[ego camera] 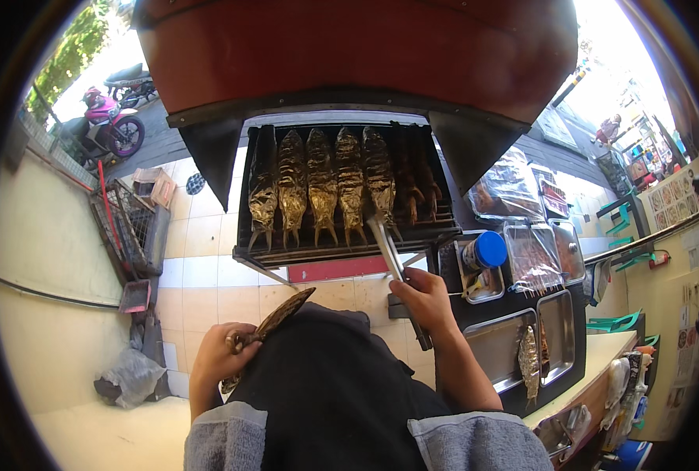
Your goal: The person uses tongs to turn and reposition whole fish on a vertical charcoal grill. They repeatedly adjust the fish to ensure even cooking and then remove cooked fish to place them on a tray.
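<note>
My left hand [225, 352] grips the handle of a flat hand fan [288, 309], apparently woven, seen nearly edge-on beside my dark apron [326, 377]. Metal tongs [388, 250] are held in my right hand [427, 299]. Their tips reach the tail end of the rightmost foil-wrapped fish [379, 171]; whether they pinch it cannot be told. Several foil-wrapped fish [321, 176] lie side by side on the charcoal grill [349, 250], tails toward me. To their right are dark browned pieces of meat [413, 194], partly in shadow.
A red metal hood [355, 53] hangs above the grill. At right stand steel trays [491, 347], a foil-wrapped fish [528, 356], a blue-lidded jar [489, 250] and plastic-covered skewers [535, 259]. Along the left wall are a wire crate [132, 229] and a dustpan [135, 296]. Motorbikes [105, 120] stand outside.
</note>
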Demonstrator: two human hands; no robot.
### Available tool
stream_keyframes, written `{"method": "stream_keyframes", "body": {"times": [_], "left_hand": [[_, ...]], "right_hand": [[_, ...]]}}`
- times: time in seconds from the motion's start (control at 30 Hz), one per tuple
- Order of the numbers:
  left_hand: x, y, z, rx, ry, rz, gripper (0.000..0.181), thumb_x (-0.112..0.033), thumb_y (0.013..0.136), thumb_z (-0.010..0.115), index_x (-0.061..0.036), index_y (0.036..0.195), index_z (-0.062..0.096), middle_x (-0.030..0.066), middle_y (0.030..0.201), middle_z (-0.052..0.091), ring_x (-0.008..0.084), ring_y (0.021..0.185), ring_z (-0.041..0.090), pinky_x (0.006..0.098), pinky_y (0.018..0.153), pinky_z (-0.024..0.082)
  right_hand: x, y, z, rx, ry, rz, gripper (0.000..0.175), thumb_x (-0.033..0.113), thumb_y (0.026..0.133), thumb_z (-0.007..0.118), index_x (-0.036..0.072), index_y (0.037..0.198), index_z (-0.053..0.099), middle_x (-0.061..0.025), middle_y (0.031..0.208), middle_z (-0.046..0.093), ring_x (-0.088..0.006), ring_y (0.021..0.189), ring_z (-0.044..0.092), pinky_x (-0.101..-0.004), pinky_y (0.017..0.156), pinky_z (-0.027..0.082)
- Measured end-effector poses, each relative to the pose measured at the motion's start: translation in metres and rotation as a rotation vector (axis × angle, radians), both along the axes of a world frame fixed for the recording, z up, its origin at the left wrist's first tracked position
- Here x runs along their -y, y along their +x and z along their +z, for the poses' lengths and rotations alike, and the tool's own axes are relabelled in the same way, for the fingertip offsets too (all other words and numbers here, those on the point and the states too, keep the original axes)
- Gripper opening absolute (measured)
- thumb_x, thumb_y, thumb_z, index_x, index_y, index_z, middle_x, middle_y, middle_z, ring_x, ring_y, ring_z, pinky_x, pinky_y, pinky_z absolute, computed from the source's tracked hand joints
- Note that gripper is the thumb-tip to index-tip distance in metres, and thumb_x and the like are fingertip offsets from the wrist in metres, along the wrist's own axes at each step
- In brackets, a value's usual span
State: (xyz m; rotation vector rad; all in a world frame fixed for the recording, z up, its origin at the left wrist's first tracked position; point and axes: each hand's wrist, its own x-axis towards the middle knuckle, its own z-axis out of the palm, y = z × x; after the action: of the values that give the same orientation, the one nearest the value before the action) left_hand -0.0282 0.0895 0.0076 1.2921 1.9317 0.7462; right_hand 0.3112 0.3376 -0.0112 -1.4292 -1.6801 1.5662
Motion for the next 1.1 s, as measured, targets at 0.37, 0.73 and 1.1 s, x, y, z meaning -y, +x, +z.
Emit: {"method": "stream_keyframes", "body": {"times": [0.37, 0.73, 1.1], "left_hand": [[0.008, 0.002, 0.003, -0.013, 0.014, 0.025, 0.030, -0.017, 0.084, 0.083, 0.0012, 0.107, 0.077, 0.0182, 0.097, 0.079, 0.0329, 0.090, 0.077, 0.0388, 0.084, 0.060], [0.015, 0.002, 0.002, 0.024, 0.006, 0.059, 0.028, -0.016, 0.085, 0.083, 0.0019, 0.107, 0.077, 0.0195, 0.098, 0.078, 0.0337, 0.090, 0.077, 0.0384, 0.084, 0.059], [0.010, 0.003, 0.005, -0.013, 0.005, -0.006, 0.030, -0.018, 0.085, 0.082, 0.0012, 0.107, 0.078, 0.0178, 0.094, 0.079, 0.0331, 0.087, 0.077, 0.0389, 0.082, 0.060]], "right_hand": [[0.000, -0.038, 0.010, -0.194, -0.497, 0.012, 0.023, 0.025, 0.099, 0.074, 0.003, 0.104, 0.070, 0.0001, 0.070, 0.059, -0.0092, 0.048, 0.053, -0.0269, 0.040, 0.038], [0.009, -0.036, 0.008, -0.163, -0.488, 0.000, 0.025, 0.024, 0.099, 0.074, 0.000, 0.108, 0.071, -0.0007, 0.071, 0.061, -0.0090, 0.050, 0.054, -0.0265, 0.042, 0.039], [0.012, -0.019, 0.019, -0.074, -0.091, 0.043, 0.044, 0.028, 0.094, 0.079, -0.010, 0.114, 0.073, -0.0059, 0.088, 0.072, -0.0109, 0.080, 0.063, -0.0291, 0.070, 0.049]]}}
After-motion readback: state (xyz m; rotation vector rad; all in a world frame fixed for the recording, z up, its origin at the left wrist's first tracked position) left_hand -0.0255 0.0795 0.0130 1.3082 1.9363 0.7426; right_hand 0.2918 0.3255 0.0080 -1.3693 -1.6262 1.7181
